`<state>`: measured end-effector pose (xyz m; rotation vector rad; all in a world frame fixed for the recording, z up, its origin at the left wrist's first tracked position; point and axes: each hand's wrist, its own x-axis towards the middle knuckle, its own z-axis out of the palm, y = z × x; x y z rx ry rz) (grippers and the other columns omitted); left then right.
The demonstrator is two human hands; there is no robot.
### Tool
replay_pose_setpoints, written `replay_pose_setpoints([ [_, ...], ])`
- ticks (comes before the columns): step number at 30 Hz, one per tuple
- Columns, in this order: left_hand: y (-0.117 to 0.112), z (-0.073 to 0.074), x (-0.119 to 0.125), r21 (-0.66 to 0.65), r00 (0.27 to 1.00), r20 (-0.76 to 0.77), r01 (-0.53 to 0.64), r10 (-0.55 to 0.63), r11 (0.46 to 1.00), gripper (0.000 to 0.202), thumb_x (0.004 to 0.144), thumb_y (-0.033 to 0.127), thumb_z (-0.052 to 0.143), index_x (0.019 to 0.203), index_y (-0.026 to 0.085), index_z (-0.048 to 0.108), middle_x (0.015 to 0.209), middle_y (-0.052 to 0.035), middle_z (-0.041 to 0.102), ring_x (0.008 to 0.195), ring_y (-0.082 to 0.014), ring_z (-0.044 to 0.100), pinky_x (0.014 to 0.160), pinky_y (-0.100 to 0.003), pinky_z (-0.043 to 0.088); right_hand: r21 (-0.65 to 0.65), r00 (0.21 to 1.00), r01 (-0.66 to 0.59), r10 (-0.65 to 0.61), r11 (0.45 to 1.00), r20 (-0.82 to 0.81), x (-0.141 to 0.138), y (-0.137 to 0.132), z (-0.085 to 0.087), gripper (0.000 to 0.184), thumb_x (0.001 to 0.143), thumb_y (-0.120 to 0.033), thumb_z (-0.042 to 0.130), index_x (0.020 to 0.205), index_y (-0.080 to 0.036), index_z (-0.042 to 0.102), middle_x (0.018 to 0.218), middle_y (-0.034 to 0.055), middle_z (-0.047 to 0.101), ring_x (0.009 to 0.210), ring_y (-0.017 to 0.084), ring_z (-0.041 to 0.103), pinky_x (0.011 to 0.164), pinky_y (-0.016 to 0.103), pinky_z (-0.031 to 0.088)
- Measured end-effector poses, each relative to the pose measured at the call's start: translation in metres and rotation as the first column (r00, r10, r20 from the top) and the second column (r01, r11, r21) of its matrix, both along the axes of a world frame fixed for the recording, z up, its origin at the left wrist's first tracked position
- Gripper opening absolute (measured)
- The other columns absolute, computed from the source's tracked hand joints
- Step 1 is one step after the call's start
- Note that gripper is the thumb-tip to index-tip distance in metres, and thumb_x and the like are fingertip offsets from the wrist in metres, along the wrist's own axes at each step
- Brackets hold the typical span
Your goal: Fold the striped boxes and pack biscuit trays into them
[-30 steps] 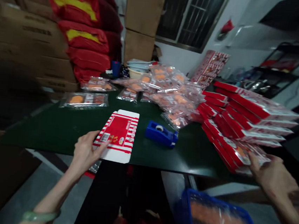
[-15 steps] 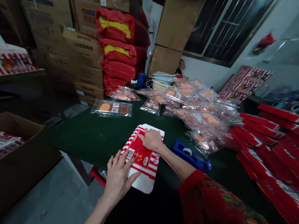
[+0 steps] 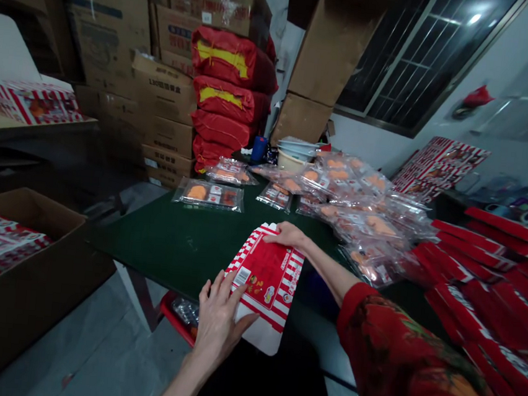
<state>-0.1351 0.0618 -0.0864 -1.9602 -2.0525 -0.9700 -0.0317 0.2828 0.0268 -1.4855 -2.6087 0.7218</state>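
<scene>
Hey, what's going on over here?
A person is handling a flat red-and-white striped carton blank on a dark green table. Their right hand is on the blank's far edge, and their left hand touches its near left side with spread fingers. Clear sealed packs of orange food lie beyond it, and red-and-white boxes are stacked to the right.

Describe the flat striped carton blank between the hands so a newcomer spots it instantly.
Find the stacked red sacks, then the dark green table before them. At its near edge, between the left hand and right hand, is a flat carton blank, red with striped borders and a white flap. Unlike the boxes piled at right, it is unfolded.
</scene>
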Motion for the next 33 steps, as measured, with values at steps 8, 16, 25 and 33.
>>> replay_pose_setpoints([
  [8,-0.029,0.042,-0.008,0.233,0.842,0.532,-0.049,-0.085,0.971,0.06,0.076,0.033,0.067,0.129,0.02,0.044,0.14,-0.0176,0.041,0.129,-0.0314,0.042,0.1,-0.048,0.04,-0.083,0.87,-0.38,0.326,0.921,-0.37,0.012,-0.044,0.106,0.027,0.072,-0.032,0.065,0.064,-0.018,0.043,0.06,-0.0062,0.049,0.052,0.007,0.043,0.049,0.019,0.03],
  [16,-0.082,0.088,0.003,0.066,0.145,0.972,0.583,-0.184,0.81,0.05,0.055,0.043,0.08,0.093,0.013,0.066,0.076,-0.0037,0.066,0.069,-0.0195,0.061,0.064,-0.029,0.051,-0.103,0.497,-0.859,0.766,0.502,-0.407,0.047,-0.174,0.116,0.019,0.084,-0.014,0.052,0.067,-0.016,0.045,0.064,-0.0052,0.046,0.06,0.007,0.041,0.058,0.018,0.035],
  [25,-0.087,0.068,0.046,0.117,0.003,0.991,0.451,-0.133,0.885,0.049,0.046,0.03,0.087,0.088,0.012,0.068,0.074,-0.005,0.071,0.062,-0.017,0.063,0.059,-0.027,0.053,0.622,0.736,-0.125,0.492,0.773,-0.464,0.116,-0.233,0.055,0.027,0.081,-0.028,0.064,0.106,-0.018,0.061,0.107,0.0101,0.067,0.103,0.024,0.06,0.09,0.04,0.045],
  [33,-0.09,0.066,0.067,0.175,-0.159,0.981,0.444,-0.115,0.879,0.061,0.043,0.033,0.088,0.097,0.012,0.069,0.086,-0.0122,0.075,0.077,-0.0298,0.071,0.069,-0.039,0.058,-0.178,0.45,0.228,-0.266,0.957,-0.852,0.122,-0.288,-0.027,0.08,0.067,-0.04,0.074,0.134,-0.016,0.037,0.122,0.0127,0.062,0.107,0.026,0.062,0.087,0.037,0.052],
])
